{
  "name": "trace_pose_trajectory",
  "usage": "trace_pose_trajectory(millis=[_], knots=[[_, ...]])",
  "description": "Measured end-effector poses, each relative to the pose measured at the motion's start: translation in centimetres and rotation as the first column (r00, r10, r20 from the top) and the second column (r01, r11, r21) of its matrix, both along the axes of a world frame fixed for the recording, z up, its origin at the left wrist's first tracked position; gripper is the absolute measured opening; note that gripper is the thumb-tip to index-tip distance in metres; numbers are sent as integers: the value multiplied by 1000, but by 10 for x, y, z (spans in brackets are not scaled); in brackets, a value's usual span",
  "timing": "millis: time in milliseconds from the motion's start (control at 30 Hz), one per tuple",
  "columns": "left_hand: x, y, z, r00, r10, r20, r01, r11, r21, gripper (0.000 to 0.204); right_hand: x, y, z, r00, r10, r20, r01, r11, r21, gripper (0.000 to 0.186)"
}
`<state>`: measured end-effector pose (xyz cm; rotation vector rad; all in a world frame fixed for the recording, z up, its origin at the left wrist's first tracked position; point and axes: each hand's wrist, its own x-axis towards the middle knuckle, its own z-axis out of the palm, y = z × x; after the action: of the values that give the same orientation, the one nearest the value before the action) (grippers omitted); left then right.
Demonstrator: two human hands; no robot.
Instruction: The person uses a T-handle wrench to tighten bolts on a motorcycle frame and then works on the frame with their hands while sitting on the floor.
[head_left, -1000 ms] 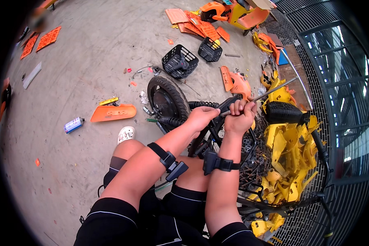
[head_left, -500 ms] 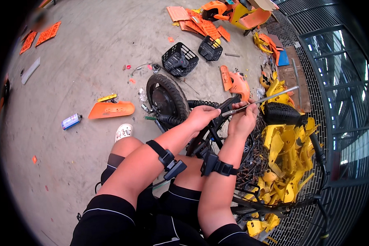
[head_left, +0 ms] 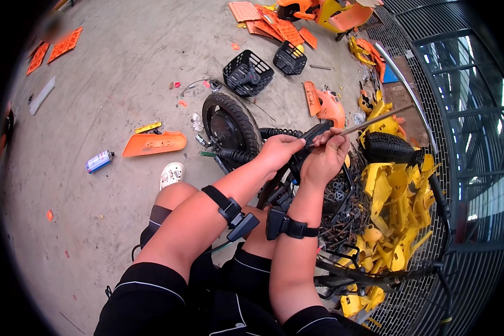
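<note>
My left hand [head_left: 281, 149] is closed on the near end of a thin metal rod [head_left: 385, 116], fingertips pinched, above the black scooter frame [head_left: 297, 172]. Just right of it, my right hand [head_left: 327, 155] has its fingers curled round the same rod, which slants up toward the upper right. A tyred wheel [head_left: 227, 125] and a black ribbed spring [head_left: 278, 133] sit beside and below the hands on the frame. Straps with black devices are on both forearms. What lies under my fingers is partly hidden.
Yellow broken panels [head_left: 395, 199] and dark metal scraps [head_left: 341, 215] pile at right, beside a curved silver tube [head_left: 409, 89] and a glazed wall [head_left: 466, 157]. Black baskets [head_left: 246, 71], orange panels [head_left: 154, 144], a spray can [head_left: 99, 162] and a yellow-orange scooter [head_left: 336, 17] are around.
Since half a second ago both hands have shifted slightly upward, still on the rod, and the rod's far end has risen after dipping earlier.
</note>
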<state>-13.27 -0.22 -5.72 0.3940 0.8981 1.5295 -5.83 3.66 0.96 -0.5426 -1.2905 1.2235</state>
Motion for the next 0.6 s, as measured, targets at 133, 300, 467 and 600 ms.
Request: trace_pose_trajectory(millis=[133, 300, 467, 600], knots=[[2, -1, 0, 999, 31, -18, -32, 999, -37, 39, 4, 13, 0, 986, 33, -164, -43, 997, -62, 26], [-2, -5, 4, 1000, -2, -20, 0, 998, -63, 43, 10, 39, 13, 946, 289, -146, -317, 919, -234, 28], [-3, -7, 4, 998, -6, -56, 1, 997, -83, 46, 16, 54, 18, 761, 607, -227, -648, 709, -277, 36], [-5, -8, 10, 994, -52, -96, 46, 997, -66, 47, 26, 55, 11, 777, 583, -237, -628, 740, -240, 36]])
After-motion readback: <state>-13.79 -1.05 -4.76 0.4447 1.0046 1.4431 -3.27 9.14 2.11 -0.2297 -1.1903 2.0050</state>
